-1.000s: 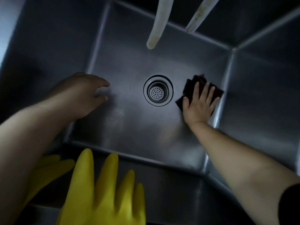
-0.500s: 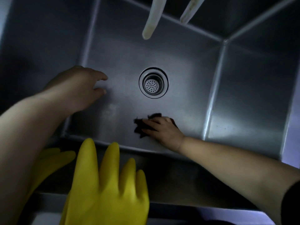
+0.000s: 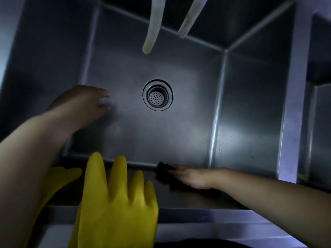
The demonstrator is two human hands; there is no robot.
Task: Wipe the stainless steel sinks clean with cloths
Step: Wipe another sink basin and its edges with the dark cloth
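Now wiping the near wall of the sink

Seemingly flat-fingered, the right hand (image 3: 192, 177) presses a dark cloth (image 3: 163, 170) where the sink (image 3: 250, 113) floor meets its near wall, right of the yellow glove (image 3: 116, 203). The left hand (image 3: 84, 104) rests loosely spread, holding nothing, at the left wall. Next: sweep along that seam. No writing is readable.

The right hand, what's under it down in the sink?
Under the right hand is a dark cloth, pressed against the sink's near wall by the bottom edge. Only its left end shows; the rest is covered by the fingers.
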